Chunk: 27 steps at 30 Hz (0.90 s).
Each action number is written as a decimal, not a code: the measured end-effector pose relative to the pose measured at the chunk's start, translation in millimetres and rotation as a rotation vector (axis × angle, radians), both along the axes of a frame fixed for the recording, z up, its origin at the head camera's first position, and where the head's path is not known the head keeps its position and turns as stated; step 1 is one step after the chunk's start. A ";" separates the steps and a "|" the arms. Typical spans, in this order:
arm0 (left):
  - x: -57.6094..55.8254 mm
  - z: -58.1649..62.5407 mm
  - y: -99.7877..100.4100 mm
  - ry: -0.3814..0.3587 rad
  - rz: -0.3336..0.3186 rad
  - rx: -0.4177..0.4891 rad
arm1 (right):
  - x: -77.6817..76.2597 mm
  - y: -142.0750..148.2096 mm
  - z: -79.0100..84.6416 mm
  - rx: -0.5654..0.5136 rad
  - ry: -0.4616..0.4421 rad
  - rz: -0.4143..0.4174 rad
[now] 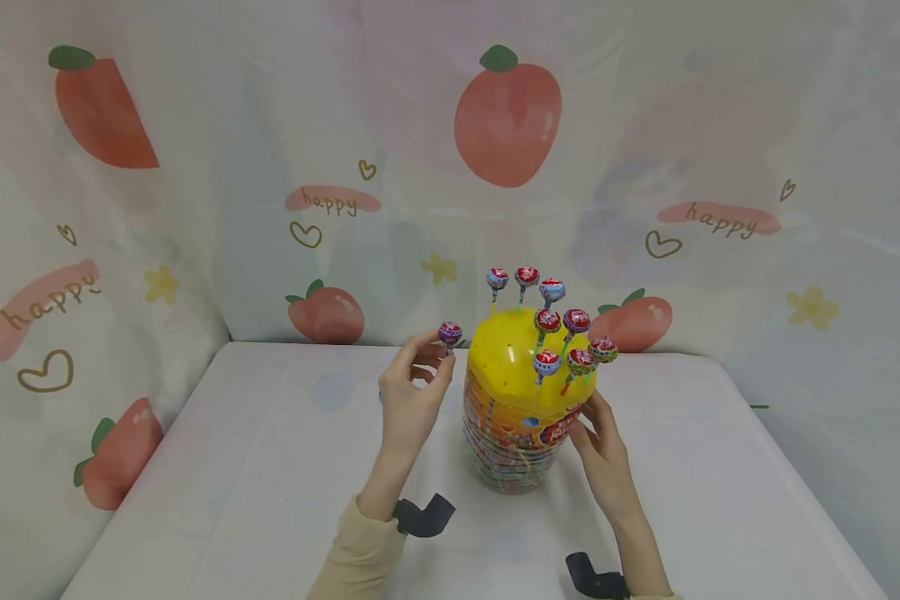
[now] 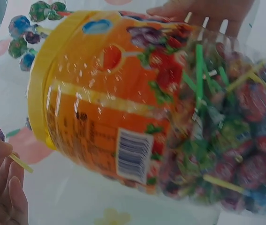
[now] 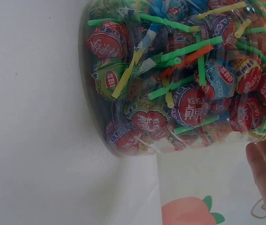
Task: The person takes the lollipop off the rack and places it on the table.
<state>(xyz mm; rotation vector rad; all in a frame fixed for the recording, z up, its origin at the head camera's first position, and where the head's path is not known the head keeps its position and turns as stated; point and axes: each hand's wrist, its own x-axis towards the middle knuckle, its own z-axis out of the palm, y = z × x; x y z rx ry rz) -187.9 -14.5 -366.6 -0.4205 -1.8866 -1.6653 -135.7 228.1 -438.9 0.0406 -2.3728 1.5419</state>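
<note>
A clear jar (image 1: 506,454) full of wrapped lollipops stands on the table, with a yellow lid (image 1: 502,358) on top. Several lollipops (image 1: 547,322) stick up from the lid, mostly on its right and far side. To the left of the lid, my left hand (image 1: 412,392) pinches a purple-wrapped lollipop (image 1: 450,333) between thumb and finger; its yellow stick (image 2: 21,163) points toward the jar in the left wrist view. My right hand (image 1: 607,454) rests its fingers against the jar's right side, near the label, fingertips partly hidden behind it.
The jar stands on a white-covered table (image 1: 270,483). Behind the table hangs a pale curtain (image 1: 420,108) printed with peaches, hearts and "happy". Black curved pieces (image 1: 425,515) are worn at both wrists.
</note>
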 end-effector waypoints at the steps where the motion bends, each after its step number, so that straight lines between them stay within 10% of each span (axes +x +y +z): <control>1: -0.6 -2.8 -1.7 -0.007 0.007 0.000 | -0.1 0.0 -0.2 -0.002 0.002 0.001; 27: -18.6 -71.4 -44.8 -0.258 0.187 -0.020 | 0.7 -0.8 0.1 -0.013 0.001 0.001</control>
